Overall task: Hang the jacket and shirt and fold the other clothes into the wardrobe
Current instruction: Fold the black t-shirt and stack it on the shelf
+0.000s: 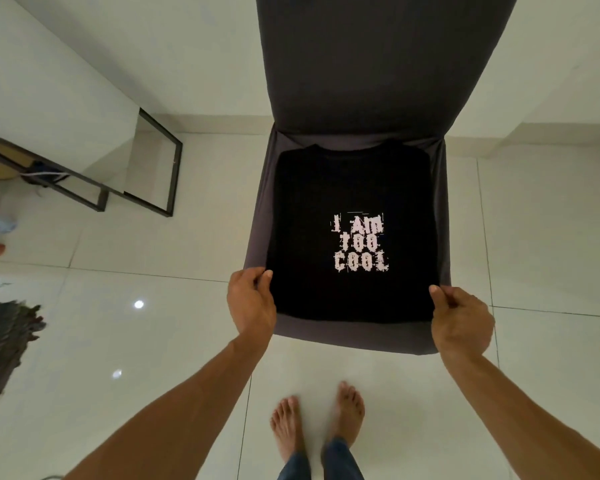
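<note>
The black T-shirt (326, 202) says "I AM TOO COOL" in pale letters. It lies folded flat on the grey chair (343, 336) seat. The left hand (250, 303) pinches its corner at 8 o'clock, and the right hand (459, 320) pinches the one at 4 o'clock, fingers (248, 273) curled on the cloth. Open white tiled floor (551, 237) lies all around.

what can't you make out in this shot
Head view only:
black t-shirt sleeves: hidden under its folded front
left hand and right hand: fingertips partly tucked under the shirt corners they pinch
dark fabric heap: blurred, cut off by the left edge
chair legs: hidden by its seat
wardrobe: out of frame
</note>
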